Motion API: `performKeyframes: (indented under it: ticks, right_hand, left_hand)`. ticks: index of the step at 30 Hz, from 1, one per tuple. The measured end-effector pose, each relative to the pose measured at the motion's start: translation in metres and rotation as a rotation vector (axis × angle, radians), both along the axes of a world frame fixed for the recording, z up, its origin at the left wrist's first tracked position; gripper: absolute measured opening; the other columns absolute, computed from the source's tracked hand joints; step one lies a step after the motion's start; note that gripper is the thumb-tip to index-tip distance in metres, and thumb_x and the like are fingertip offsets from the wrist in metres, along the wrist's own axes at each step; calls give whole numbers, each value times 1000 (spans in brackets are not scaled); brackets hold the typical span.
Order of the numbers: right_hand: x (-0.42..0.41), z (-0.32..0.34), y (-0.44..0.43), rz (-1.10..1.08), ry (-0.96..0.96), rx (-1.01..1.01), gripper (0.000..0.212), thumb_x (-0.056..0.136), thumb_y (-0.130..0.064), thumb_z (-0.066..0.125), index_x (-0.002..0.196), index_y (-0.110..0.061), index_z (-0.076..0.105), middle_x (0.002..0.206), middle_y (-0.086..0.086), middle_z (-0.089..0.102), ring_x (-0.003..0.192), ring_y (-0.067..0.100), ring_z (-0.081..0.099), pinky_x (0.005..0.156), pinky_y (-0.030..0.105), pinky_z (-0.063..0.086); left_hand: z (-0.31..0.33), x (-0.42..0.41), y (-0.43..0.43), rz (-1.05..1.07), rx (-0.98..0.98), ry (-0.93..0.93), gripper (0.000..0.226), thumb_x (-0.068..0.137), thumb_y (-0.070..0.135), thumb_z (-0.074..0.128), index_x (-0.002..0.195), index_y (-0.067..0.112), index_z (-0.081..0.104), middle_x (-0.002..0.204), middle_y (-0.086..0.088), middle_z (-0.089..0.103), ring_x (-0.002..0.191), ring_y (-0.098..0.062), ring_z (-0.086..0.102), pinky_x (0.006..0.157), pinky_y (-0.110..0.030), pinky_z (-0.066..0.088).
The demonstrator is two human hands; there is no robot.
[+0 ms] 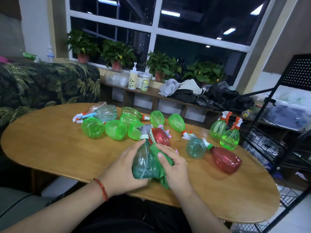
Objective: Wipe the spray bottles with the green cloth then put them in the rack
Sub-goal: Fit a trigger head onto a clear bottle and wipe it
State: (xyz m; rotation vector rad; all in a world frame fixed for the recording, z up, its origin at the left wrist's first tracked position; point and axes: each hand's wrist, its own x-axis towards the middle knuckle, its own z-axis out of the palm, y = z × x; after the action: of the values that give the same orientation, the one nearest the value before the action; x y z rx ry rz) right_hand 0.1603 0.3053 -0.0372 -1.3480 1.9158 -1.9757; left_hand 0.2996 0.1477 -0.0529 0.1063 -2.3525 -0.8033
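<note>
Teal see-through plastic spray bottle (144, 163) is held over the near edge of the brown wooden table (50, 140) by the left hand (124, 169). The right hand (176, 170) grips the green cloth (155, 151) against it. Many other plastic bottles (92, 127) look unwiped, I think. The black wire rack (269, 132) waits nearby.

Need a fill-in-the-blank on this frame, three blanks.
The left hand holds a translucent teal plastic spray bottle with a ____ trigger head.
The right hand holds a ____ cloth against it.
____ bright green translucent bottles stand upright on the oval wooden table beside the black wire rack.
Missing: grey; green; two.
</note>
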Motion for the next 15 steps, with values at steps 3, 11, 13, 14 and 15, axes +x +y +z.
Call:
performKeyframes:
  ticks: [3, 11, 13, 14, 15]
  right_hand:
    - [7, 1, 2, -5, 132, -5, 29, 100, -4, 71, 123, -19, 80, 130, -9, 76, 130, 9, 65, 115, 22, 45]
    - [12, 1, 2, -77, 362, -11, 29, 97, 3, 73, 121, -10, 81, 133, -3, 74, 128, 7, 66, 113, 11, 36]
    - [11, 2, 2, -75, 308, -2, 29, 99, -1, 72, 124, -12, 80, 132, -6, 74, 130, 6, 64, 114, 11, 36]
    - [9, 2, 2, -51, 241, -1, 29, 101, -5, 70, 126, -15, 79, 133, -9, 74, 132, 9, 64, 116, 18, 41]
    - [6, 1, 2, -30, 163, -1, 29, 103, -9, 68, 129, -17, 77, 133, -10, 74, 133, 13, 64, 117, 26, 45]
  left_hand:
    - [0, -1, -3, 91, 120, 43, 115, 68, 53, 91, 161, 48, 23, 154, 25, 41, 141, 13, 38, 117, -13, 32]
    - [0, -2, -6, 136, 203, 62, 114, 67, 55, 91, 161, 43, 28, 155, 19, 44, 141, 5, 44, 118, -22, 37]
    - [3, 0, -5, 86, 159, 46, 114, 67, 55, 91, 161, 44, 29, 154, 24, 43, 140, 12, 41, 117, -16, 36]
    - [4, 2, -3, 54, 123, 25, 114, 68, 55, 91, 162, 44, 28, 154, 26, 43, 140, 14, 40, 117, -15, 35]
    - [5, 4, -2, 17, 83, 0, 114, 68, 55, 92, 162, 44, 28, 155, 25, 42, 141, 13, 40, 118, -15, 35]
